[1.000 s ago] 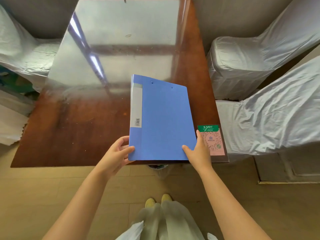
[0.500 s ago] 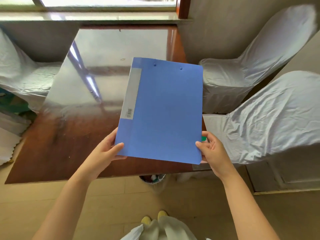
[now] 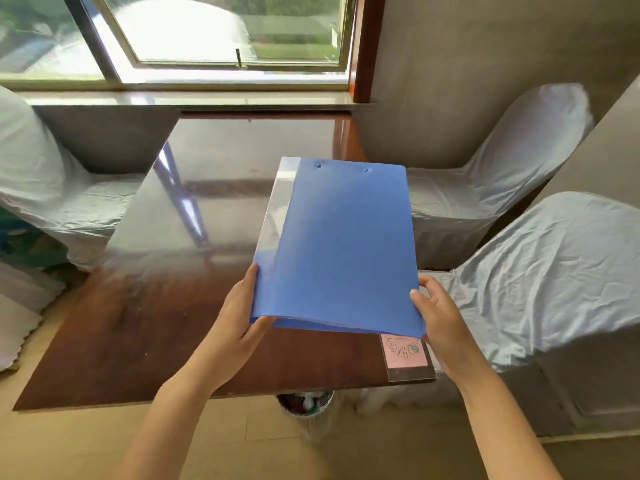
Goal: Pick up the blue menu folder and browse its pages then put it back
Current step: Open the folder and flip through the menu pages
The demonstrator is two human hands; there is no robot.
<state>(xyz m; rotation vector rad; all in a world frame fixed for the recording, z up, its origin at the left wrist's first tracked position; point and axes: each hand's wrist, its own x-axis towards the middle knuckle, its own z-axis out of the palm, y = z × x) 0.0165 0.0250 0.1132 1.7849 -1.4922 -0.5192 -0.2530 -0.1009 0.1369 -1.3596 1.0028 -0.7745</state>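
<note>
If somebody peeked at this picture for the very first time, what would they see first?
First, the big flat blue plastic folder, held up over the shiny dark-red wooden table, with the left hand at its near left corner and the right hand at its near right corner. Next, the bright window at the far end, and the chairs draped in grey-white cloth on the right.

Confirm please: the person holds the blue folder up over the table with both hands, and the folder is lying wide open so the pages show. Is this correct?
Not quite. The head view shows the blue folder nearly closed: the cover has only a thin gap at the near edge, and no pages show. The rest holds: the left hand and the right hand hold it up over the table.
</note>
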